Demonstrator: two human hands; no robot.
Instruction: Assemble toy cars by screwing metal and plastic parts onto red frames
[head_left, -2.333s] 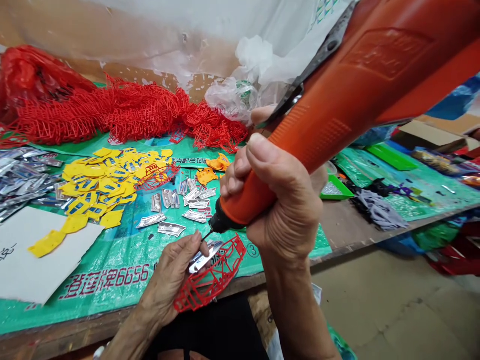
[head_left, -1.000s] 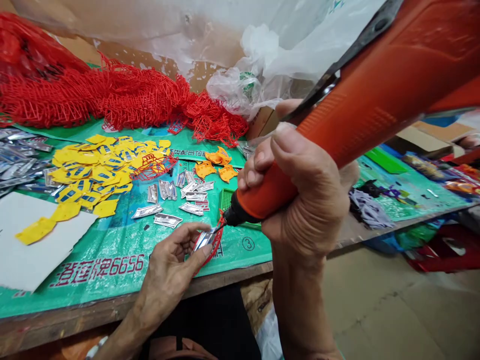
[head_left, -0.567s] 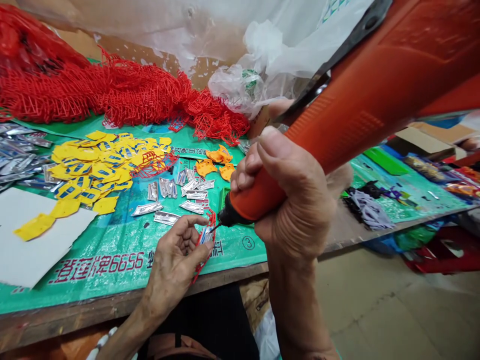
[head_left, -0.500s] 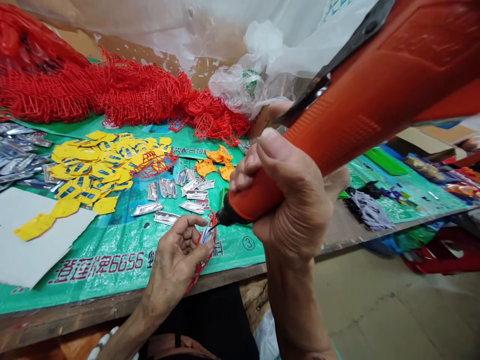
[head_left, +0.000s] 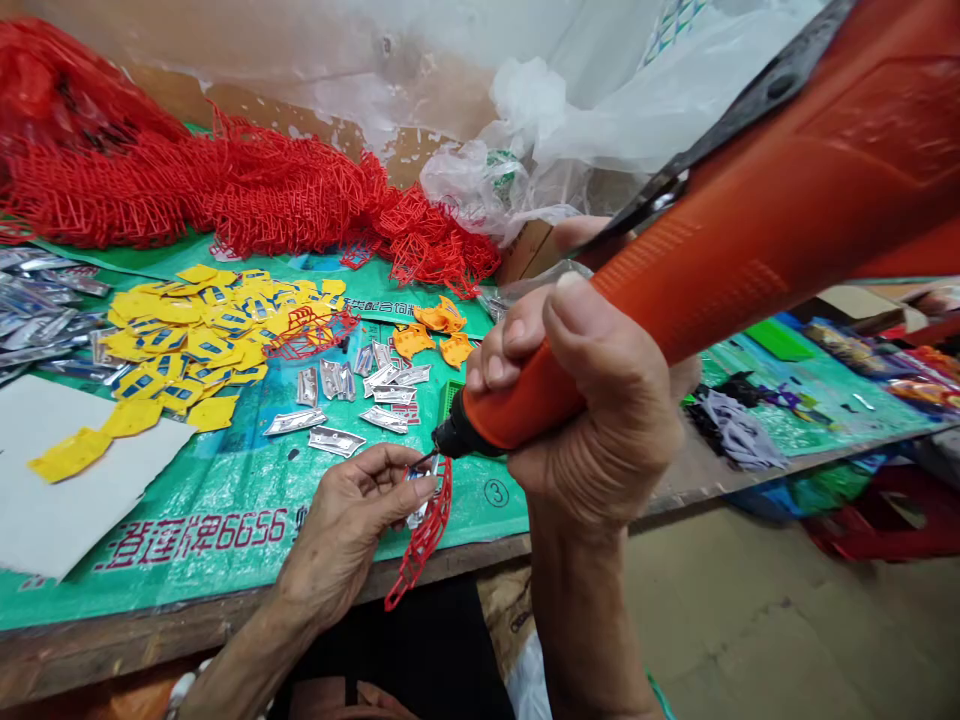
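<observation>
My right hand (head_left: 600,410) is wrapped round an orange electric screwdriver (head_left: 720,250) with a black nose, tilted down to the left. Its tip meets a red plastic frame (head_left: 426,535) with a small silver and blue piece in it. Between thumb and fingers, my left hand (head_left: 352,520) pinches that frame near the table edge; the fingertips partly hide the spot under the bit. Just beyond lie several silver pieces (head_left: 336,440) and a few orange parts (head_left: 439,320). A small green tray (head_left: 450,395) sits partly behind the screwdriver's nose.
Yellow pieces (head_left: 202,330) are heaped at the left, by white card (head_left: 67,500) and more silver strips (head_left: 37,310). A long pile of red frames (head_left: 262,190) lines the back. Plastic bags (head_left: 517,150) lean behind. Grey parts (head_left: 739,425) lie at the right.
The red frame in my left hand has turned and now hangs lower over the table edge. The screwdriver has shifted slightly, its tip still at the piece.
</observation>
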